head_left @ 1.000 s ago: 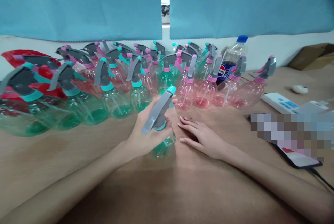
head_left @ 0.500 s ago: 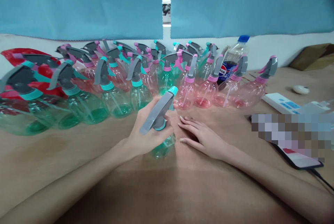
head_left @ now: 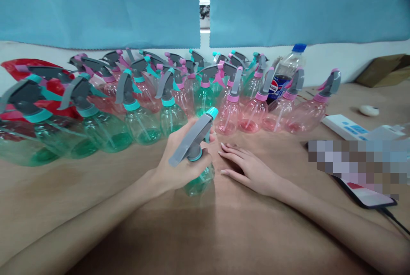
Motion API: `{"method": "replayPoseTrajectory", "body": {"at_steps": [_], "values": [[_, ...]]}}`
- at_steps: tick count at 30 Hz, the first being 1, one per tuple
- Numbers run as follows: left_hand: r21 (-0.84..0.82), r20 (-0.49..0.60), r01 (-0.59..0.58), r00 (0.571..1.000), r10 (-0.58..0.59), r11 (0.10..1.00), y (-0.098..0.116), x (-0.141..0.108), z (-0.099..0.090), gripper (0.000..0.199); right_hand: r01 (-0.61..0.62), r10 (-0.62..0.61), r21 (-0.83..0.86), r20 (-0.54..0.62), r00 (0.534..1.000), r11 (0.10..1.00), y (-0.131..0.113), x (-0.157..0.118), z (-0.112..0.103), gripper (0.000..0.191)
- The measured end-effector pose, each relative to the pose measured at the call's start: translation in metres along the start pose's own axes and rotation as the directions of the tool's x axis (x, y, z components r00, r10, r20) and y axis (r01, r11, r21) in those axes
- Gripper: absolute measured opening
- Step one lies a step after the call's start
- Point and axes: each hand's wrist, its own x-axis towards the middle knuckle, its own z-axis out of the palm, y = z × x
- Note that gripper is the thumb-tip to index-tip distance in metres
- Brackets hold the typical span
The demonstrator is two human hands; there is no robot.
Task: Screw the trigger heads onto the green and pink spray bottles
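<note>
My left hand [head_left: 174, 162] is wrapped round the neck of a green spray bottle [head_left: 199, 183] with a grey and turquoise spray head, at the middle of the wooden table [head_left: 179, 232]. The bottle's nozzle points away from me, slightly to the right. My right hand [head_left: 248, 166] lies on the table just right of this bottle, fingers apart, holding nothing. Beyond the hands stand green bottles [head_left: 145, 130] with turquoise collars on the left and pink bottles [head_left: 229, 117] with pink collars on the right.
More spray bottles and a red plastic bag [head_left: 35, 68] fill the back left. A cola bottle [head_left: 282, 78] stands behind the pink ones. At the right are a white power strip [head_left: 347, 127], a phone [head_left: 374, 196] with a cable, and a white oval object [head_left: 369, 110].
The fingers of my left hand have shifted slightly round the bottle, and its spray head has tilted a little. My right hand has stayed still.
</note>
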Motion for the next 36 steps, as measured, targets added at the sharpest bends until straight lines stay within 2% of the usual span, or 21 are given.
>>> {"method": "replayPoseTrajectory", "body": {"at_steps": [5,12,19,25,30,36], "values": [[-0.020,0.017,0.039,0.999,-0.039,0.999,0.0011,-0.0008,-0.0004,0.032,-0.006,0.007,-0.018,0.009,1.000,1.000,-0.0005,0.0001,-0.0004,0.055],[0.056,-0.014,-0.011,1.000,0.012,0.998,-0.0013,-0.0005,0.0001,0.029,0.004,-0.003,0.004,-0.015,1.000,1.000,-0.0003,-0.0004,-0.0002,0.053],[0.042,-0.019,-0.017,1.000,0.018,0.999,-0.0041,-0.0007,-0.0007,0.035,-0.001,0.001,0.002,-0.005,1.000,1.000,0.0007,-0.0004,0.0003,0.054],[-0.010,0.000,0.063,0.998,-0.063,0.998,-0.0062,-0.0010,0.0007,0.044,-0.004,0.004,0.005,-0.007,1.000,1.000,0.0001,-0.0005,0.0002,0.054],[0.003,-0.025,0.047,0.999,-0.047,0.999,-0.0052,-0.0009,0.0008,0.042,-0.005,0.005,0.002,-0.001,1.000,1.000,0.0007,-0.0006,0.0006,0.055],[-0.008,-0.011,0.081,0.997,-0.081,0.997,-0.0022,-0.0006,0.0010,0.040,0.002,-0.002,0.013,-0.019,1.000,1.000,0.0008,-0.0007,0.0009,0.053]]}}
